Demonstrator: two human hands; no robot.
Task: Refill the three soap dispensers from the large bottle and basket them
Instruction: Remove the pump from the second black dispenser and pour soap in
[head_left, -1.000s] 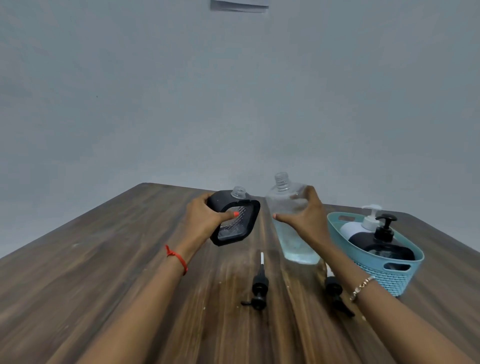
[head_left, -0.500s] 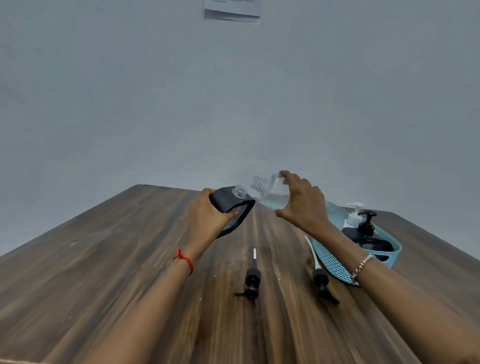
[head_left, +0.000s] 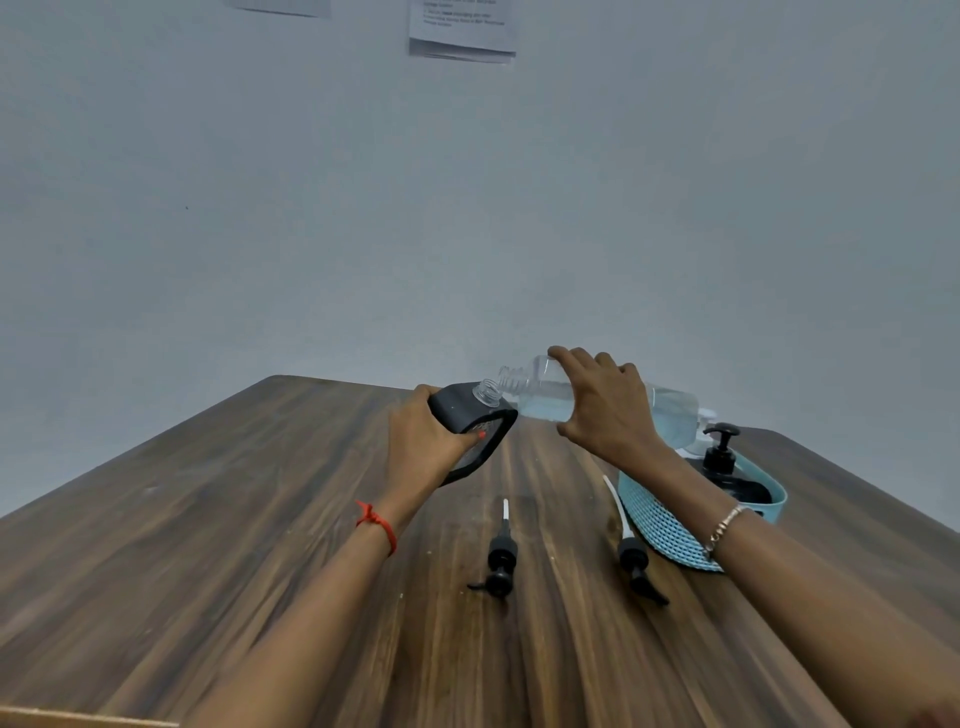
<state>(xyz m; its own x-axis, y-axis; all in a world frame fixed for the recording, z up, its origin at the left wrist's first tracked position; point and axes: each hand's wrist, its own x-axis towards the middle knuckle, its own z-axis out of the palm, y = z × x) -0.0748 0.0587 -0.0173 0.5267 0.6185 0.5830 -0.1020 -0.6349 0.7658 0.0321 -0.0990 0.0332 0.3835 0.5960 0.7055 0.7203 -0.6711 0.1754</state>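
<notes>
The step in hand seems to be the filling of the third soap dispenser (head_left: 470, 423), the black one. Two other dispensers, a white one (head_left: 702, 428) and a black one (head_left: 724, 470), already stand in the blue basket (head_left: 670, 525) near the right edge of the table (head_left: 208, 519), with their pumps on.

The left hand (head_left: 423, 447) is closed around the black dispenser and holds it above the table, tilted, with its open clear neck turned up and to the right. The right hand (head_left: 605, 410) grips the large bottle (head_left: 670, 413) from above, fingers spread over its shoulder. The bottle lies almost level, its open mouth just beside the neck of the dispenser and a little higher. I cannot tell whether liquid is running; no stream is visible between the two mouths.

The next move, in my judgement, calls for the bottle mouth to come directly over the narrow neck, and for a slow, small tilt, because the opening is narrow and soap could run down the outside.

Two loose pumps, one (head_left: 500, 558) in the middle of the table and one (head_left: 635, 556) just beside the basket, lie flat on the wood in front of the person. Both forearms reach forward, and the right forearm passes over the front of the basket.
</notes>
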